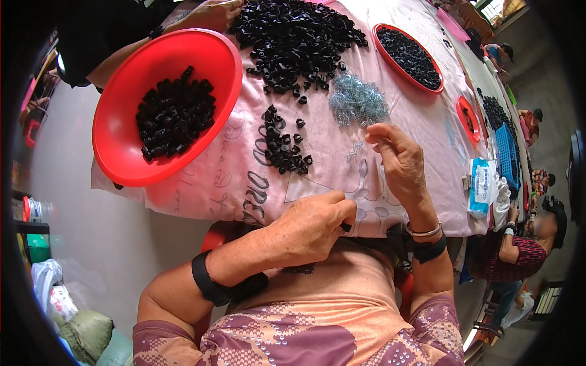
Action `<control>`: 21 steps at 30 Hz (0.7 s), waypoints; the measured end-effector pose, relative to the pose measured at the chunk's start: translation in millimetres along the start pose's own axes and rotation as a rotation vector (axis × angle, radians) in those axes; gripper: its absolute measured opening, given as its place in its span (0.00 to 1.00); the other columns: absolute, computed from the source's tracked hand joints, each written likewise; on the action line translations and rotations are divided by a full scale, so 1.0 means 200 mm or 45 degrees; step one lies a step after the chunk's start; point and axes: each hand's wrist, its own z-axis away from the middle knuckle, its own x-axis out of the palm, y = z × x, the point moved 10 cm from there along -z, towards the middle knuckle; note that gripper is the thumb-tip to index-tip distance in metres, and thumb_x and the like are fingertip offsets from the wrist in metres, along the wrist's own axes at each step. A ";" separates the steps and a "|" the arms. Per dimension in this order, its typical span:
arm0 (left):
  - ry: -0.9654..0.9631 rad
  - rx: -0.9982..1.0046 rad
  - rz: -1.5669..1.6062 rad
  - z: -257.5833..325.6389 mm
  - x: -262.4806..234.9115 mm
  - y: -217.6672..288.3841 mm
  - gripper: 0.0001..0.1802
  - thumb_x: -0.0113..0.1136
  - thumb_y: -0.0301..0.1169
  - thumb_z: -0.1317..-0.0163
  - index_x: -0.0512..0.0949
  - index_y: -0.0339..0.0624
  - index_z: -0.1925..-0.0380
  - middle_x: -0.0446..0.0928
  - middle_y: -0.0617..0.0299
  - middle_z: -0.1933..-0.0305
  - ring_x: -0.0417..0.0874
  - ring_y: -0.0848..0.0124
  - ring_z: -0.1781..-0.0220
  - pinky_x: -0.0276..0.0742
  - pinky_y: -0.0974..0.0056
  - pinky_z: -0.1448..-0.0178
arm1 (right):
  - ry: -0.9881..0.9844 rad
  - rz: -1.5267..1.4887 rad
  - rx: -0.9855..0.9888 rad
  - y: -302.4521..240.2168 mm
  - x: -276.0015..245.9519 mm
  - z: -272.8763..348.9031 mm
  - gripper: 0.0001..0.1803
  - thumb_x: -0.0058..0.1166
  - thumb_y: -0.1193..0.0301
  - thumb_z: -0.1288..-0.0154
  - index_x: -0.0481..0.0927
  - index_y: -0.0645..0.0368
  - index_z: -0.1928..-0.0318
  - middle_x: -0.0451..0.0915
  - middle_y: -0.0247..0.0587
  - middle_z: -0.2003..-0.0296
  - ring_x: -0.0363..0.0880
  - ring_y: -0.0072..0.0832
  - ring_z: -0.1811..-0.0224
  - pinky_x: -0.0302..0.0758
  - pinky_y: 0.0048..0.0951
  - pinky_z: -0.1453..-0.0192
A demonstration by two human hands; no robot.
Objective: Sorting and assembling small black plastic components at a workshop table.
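Note:
My left hand [314, 227] is closed close to my body, with a small black plastic piece [346, 227] showing at its fingertips. At the lower edge of a heap of tiny clear, bluish springs [358, 100], my right hand [400, 161] has thumb and forefinger pinched together. Whatever those fingers hold is too small to make out. A few loose springs [354, 152] lie just left of that hand. Farther left is a small group of black plastic pieces [284, 143]. Beyond it spreads a large heap of the same pieces [293, 39].
A red basin [110, 137] with black pieces sits at the left table edge. A red tray [434, 89] of black parts stands far right, near a smaller red dish [476, 134], a blue basket [504, 146] and a tissue pack [480, 192]. Another person's arm [201, 15] reaches in at top left.

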 end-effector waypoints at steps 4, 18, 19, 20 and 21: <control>0.001 -0.003 -0.009 0.00 0.00 0.00 0.08 0.57 0.21 0.45 0.74 0.38 0.64 0.74 0.49 0.62 0.78 0.48 0.59 0.74 0.52 0.55 | -0.144 0.069 0.039 0.01 0.07 0.02 0.12 0.45 0.83 0.34 0.80 0.64 0.55 0.85 0.45 0.64 0.85 0.28 0.59 0.78 0.26 0.54; 0.001 -0.013 0.006 0.00 0.00 0.00 0.08 0.57 0.21 0.46 0.73 0.38 0.65 0.74 0.50 0.63 0.79 0.49 0.58 0.75 0.52 0.55 | -0.187 -0.103 0.099 -0.03 0.12 0.07 0.11 0.46 0.81 0.32 0.81 0.65 0.54 0.85 0.41 0.66 0.83 0.24 0.63 0.79 0.24 0.58; 0.017 0.002 -0.009 0.01 -0.01 0.00 0.08 0.57 0.20 0.46 0.73 0.39 0.65 0.73 0.51 0.63 0.78 0.50 0.59 0.74 0.53 0.55 | -0.268 -0.066 0.035 -0.06 0.17 0.08 0.11 0.46 0.81 0.33 0.81 0.65 0.54 0.85 0.41 0.66 0.83 0.24 0.63 0.79 0.24 0.58; 0.033 0.017 -0.024 0.01 -0.01 0.00 0.09 0.57 0.19 0.46 0.74 0.40 0.65 0.73 0.53 0.63 0.78 0.52 0.59 0.74 0.54 0.56 | -0.264 -0.064 0.036 -0.07 0.16 0.09 0.11 0.46 0.81 0.33 0.81 0.65 0.54 0.85 0.41 0.66 0.83 0.24 0.63 0.79 0.24 0.58; 0.036 0.015 -0.025 0.01 -0.01 0.00 0.09 0.57 0.19 0.46 0.74 0.40 0.65 0.73 0.53 0.63 0.78 0.52 0.59 0.74 0.54 0.56 | -0.257 -0.098 0.061 -0.06 0.16 0.10 0.12 0.46 0.82 0.33 0.81 0.64 0.54 0.85 0.41 0.66 0.83 0.24 0.62 0.79 0.24 0.58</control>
